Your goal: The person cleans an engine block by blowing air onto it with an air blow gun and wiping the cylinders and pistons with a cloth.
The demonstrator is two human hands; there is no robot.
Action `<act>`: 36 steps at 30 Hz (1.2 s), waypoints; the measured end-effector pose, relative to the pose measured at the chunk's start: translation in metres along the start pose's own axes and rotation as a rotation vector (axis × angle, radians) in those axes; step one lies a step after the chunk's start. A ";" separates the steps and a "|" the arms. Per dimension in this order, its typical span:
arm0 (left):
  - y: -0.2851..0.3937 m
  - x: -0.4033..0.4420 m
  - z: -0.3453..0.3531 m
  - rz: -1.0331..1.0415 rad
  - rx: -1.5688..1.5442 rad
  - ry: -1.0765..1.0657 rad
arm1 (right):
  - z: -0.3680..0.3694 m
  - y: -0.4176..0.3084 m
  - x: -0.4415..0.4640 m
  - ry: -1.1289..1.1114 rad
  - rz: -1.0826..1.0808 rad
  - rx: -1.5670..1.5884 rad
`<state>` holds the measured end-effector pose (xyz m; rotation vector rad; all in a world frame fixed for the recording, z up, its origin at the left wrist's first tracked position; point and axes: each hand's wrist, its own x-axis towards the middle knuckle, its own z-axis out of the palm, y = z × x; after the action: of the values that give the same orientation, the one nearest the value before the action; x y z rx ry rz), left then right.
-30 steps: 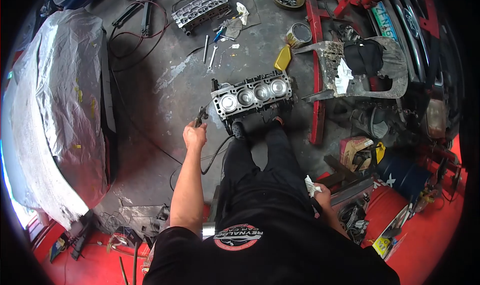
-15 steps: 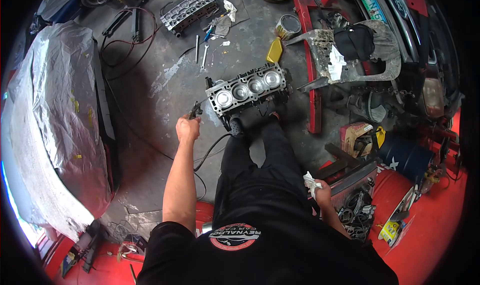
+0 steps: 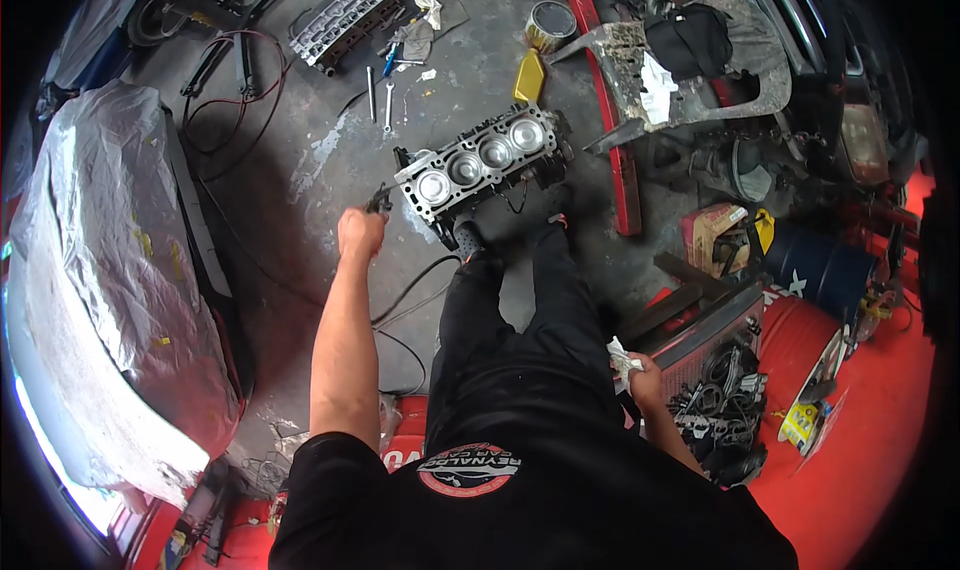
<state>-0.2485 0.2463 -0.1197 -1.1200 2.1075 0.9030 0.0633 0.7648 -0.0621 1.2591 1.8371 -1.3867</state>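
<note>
My left hand (image 3: 361, 233) is closed around a dark tool that looks like an air blow gun (image 3: 379, 199), held just left of the engine block. The engine block (image 3: 480, 165) lies on the floor by my feet, its deck facing up and several shiny pistons showing in the bores. The tool's tip is close to the block's left end; whether they touch I cannot tell. Low at my right side, my right hand (image 3: 646, 380) grips a crumpled white rag (image 3: 624, 358). A black hose (image 3: 408, 292) runs across the floor and passes behind my left forearm.
A cylinder head (image 3: 343, 20), wrenches (image 3: 389, 107), a yellow bottle (image 3: 529, 77) and a can (image 3: 551, 27) lie beyond the block. A covered car (image 3: 120, 240) stands left. Right are a red steel frame (image 3: 612, 160) and a tray of parts (image 3: 715, 390).
My left hand has shifted slightly left and up in view with the air blow gun. The whole scene has moved a little as my head turned. The right hand still grips the rag.
</note>
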 end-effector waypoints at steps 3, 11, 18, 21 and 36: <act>0.027 0.017 -0.006 0.077 0.318 0.000 | 0.003 0.020 0.000 -0.003 0.013 0.108; 0.047 0.027 0.005 0.088 0.377 0.054 | 0.008 0.039 0.012 0.014 -0.022 0.273; -0.048 -0.009 0.013 0.220 0.203 0.040 | 0.021 0.061 0.010 0.031 -0.009 0.355; -0.080 -0.060 0.025 0.203 0.160 0.030 | 0.026 0.062 0.007 -0.010 0.092 0.384; -0.075 -0.101 0.041 0.102 0.136 0.031 | 0.017 0.048 0.012 0.008 0.023 0.308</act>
<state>-0.1288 0.2938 -0.0907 -0.9706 2.2329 0.7792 0.0986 0.7561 -0.1000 1.4291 1.6521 -1.7016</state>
